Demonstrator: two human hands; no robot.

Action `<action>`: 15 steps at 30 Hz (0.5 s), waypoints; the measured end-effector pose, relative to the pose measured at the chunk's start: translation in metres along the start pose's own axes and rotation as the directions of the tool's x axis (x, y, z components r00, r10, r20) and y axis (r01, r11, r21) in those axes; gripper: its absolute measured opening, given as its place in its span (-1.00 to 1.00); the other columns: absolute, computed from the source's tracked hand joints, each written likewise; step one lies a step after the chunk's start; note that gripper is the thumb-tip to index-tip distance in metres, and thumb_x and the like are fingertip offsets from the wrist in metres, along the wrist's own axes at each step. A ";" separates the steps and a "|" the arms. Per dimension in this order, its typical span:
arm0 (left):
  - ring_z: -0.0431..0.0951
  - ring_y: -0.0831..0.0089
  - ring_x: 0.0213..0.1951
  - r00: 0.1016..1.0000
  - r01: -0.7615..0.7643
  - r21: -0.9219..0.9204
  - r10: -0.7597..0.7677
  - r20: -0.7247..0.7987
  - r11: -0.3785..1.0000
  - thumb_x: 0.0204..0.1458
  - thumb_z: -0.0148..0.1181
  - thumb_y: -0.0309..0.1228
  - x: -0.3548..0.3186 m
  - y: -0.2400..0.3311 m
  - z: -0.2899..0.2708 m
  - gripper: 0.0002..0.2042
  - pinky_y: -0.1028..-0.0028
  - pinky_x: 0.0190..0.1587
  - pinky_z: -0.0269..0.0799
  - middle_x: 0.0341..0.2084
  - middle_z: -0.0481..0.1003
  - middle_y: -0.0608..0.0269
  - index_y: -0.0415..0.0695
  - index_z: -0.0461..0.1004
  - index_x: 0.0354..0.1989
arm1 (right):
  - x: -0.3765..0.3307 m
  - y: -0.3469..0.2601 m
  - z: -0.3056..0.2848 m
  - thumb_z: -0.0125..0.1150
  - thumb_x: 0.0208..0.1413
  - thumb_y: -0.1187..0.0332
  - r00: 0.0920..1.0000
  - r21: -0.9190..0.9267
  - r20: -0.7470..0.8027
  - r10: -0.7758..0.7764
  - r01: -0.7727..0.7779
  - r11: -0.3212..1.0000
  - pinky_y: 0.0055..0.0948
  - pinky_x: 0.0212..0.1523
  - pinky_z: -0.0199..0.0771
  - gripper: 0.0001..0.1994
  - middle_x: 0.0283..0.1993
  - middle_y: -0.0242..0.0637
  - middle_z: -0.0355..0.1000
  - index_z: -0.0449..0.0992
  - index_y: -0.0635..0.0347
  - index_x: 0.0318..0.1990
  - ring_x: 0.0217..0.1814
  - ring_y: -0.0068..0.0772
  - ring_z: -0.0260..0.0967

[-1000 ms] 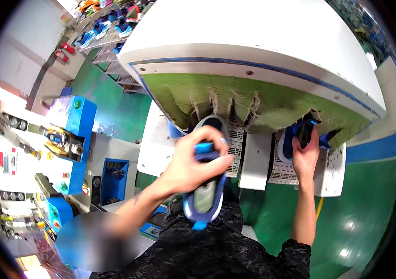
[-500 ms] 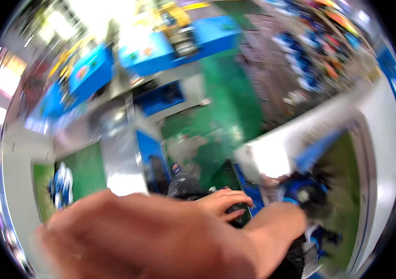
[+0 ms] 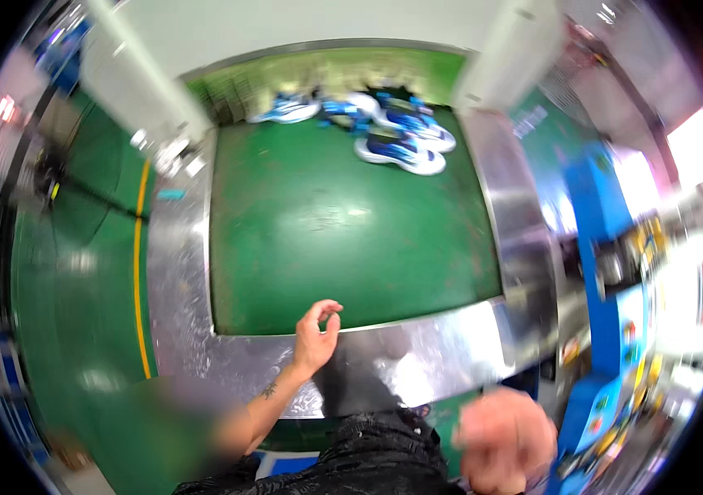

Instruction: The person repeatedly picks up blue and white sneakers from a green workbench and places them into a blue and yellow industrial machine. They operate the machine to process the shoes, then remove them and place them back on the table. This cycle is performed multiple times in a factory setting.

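Note:
My left hand (image 3: 316,334) hangs over the near metal edge of a green conveyor belt (image 3: 343,223), fingers loosely curled, thumb near the forefinger, with nothing in it. My right hand (image 3: 507,437) is low at the right, close to the camera and too blurred to read its fingers. Several blue and white shoes (image 3: 384,132) lie in a loose heap at the belt's far end, well away from both hands.
A shiny metal frame (image 3: 178,272) borders the belt on the left, near side and right. A white housing (image 3: 228,33) covers the far end. Blue machines (image 3: 607,247) stand to the right. A green floor with a yellow line (image 3: 137,272) lies to the left.
The view has swung from a white and green machine to the conveyor belt. The blue shoe my left hand held a second ago is gone from it, and my right hand has dropped low.

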State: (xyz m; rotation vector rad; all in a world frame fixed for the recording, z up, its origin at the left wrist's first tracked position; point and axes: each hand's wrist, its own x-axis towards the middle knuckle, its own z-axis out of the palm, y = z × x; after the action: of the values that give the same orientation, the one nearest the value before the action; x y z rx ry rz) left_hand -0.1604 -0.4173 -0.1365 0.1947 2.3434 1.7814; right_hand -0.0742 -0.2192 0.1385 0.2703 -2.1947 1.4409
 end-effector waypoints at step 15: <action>0.34 0.09 0.17 0.900 0.180 0.697 0.170 -0.402 0.694 -0.04 0.20 -0.39 0.137 -0.153 -0.094 -0.63 0.07 0.14 0.17 0.10 0.35 0.02 -0.18 0.41 -0.01 | 0.403 0.480 0.274 0.45 -0.13 0.07 0.729 -0.457 0.681 0.068 0.352 0.817 -0.12 0.05 0.42 -0.31 0.05 0.15 0.39 0.36 0.38 0.07 0.10 0.09 0.38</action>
State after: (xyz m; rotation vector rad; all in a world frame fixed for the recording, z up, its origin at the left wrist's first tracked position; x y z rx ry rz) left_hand -0.3137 -0.5168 -0.2697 -0.1387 3.2691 0.8220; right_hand -0.7037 -0.2229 -0.1299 0.8466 -2.9709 0.5530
